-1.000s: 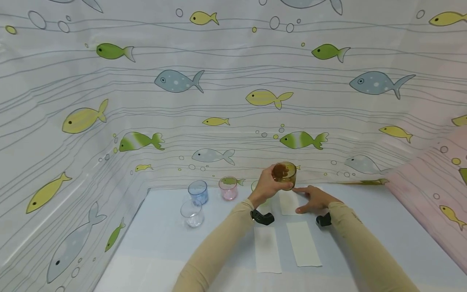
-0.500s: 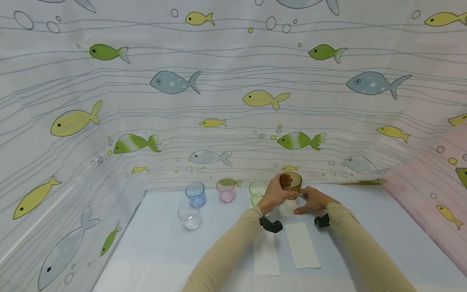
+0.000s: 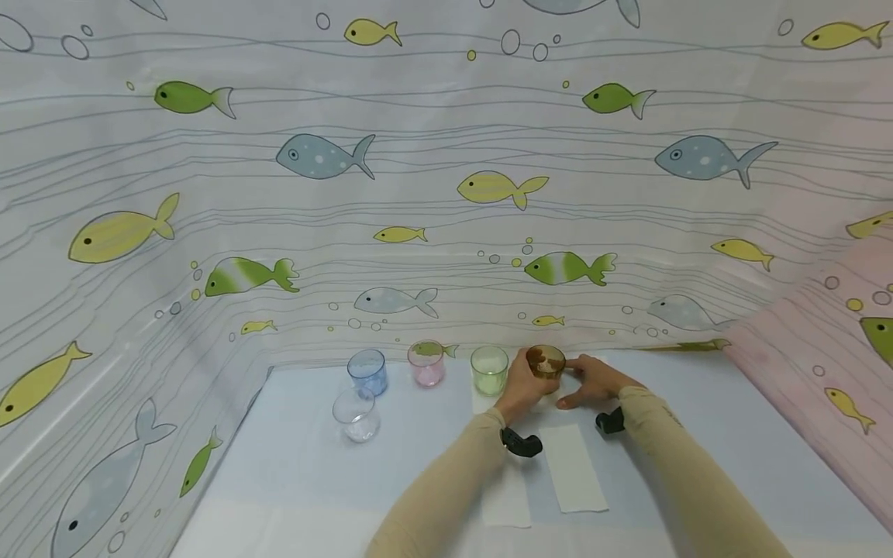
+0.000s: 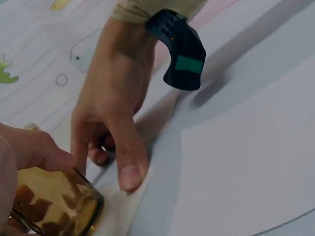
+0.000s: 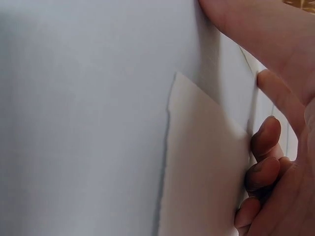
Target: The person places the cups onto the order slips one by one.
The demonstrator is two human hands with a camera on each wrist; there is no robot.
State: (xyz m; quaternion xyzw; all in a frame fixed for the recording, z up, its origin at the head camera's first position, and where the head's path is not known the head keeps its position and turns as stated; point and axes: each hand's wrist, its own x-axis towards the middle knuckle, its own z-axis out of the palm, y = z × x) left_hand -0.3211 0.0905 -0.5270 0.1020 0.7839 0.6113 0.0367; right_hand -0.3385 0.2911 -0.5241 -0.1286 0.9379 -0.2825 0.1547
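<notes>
My left hand [image 3: 525, 387] grips an amber glass tumbler [image 3: 546, 364] by its side, fingers and thumb around it. The tumbler stands upright and low at the back of the table, over a white paper strip [image 4: 118, 211]. Beside it, my right hand [image 3: 601, 380] touches down with thumb and index finger stretched out. In the left wrist view its thumb [image 4: 131, 172] presses the strip's edge, while its other fingers are bent under the palm. Left of the amber tumbler, a pale green glass [image 3: 490, 372] stands close to my left hand.
Further left are a pink glass [image 3: 426, 366], a blue glass [image 3: 367, 373] and a clear glass [image 3: 358, 418]. Two more paper strips lie in front, a right one [image 3: 575, 469] and a left one [image 3: 505, 504] partly under my left forearm. A fish-patterned curtain [image 3: 446, 232] rises behind the table.
My left hand has lowered the amber tumbler from the air to the paper strip, bringing the green glass fully into view. My right hand has stayed nearly in place.
</notes>
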